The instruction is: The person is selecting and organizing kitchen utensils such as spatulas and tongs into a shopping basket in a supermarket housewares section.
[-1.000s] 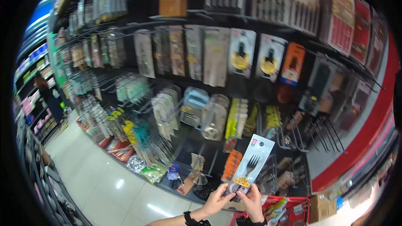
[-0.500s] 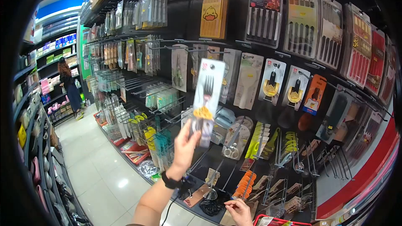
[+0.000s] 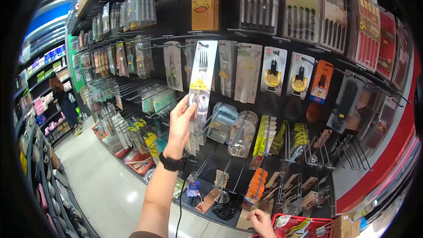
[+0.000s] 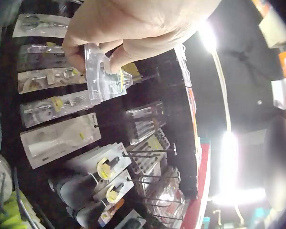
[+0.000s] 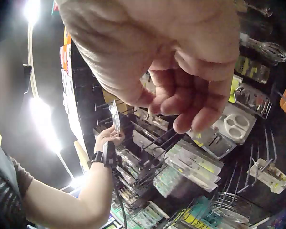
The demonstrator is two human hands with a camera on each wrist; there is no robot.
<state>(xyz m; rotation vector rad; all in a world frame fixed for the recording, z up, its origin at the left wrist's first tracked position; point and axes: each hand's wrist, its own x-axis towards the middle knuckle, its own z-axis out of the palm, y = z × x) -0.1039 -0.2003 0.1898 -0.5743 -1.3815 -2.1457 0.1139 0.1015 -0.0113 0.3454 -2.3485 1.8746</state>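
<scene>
My left hand (image 3: 179, 122) pinches the lower end of a carded pack of forks (image 3: 203, 67), raised upright before the display wall. Its pale card has a hang hole at the top, which lies close to a horizontal rail in the head view. In the left wrist view, thumb and fingers grip the clear plastic pack (image 4: 99, 78) along its edge. Low at the bottom of the head view is my right hand (image 3: 261, 221), holding nothing. Its fingers (image 5: 183, 102) hang loosely curled in the right wrist view.
Carded utensils hang around the pack, among them a white spoon pack (image 3: 247, 72) and two ladle packs (image 3: 273, 68). Metal hooks (image 3: 354, 150) stick out at the right. A red basket (image 3: 324, 221) with utensils stands below. Another person (image 3: 64, 101) stands far down the aisle.
The right hand has let go of the fork pack and dropped low. My left hand has carried the pack up and left, close to the hanging row. The head view has shifted.
</scene>
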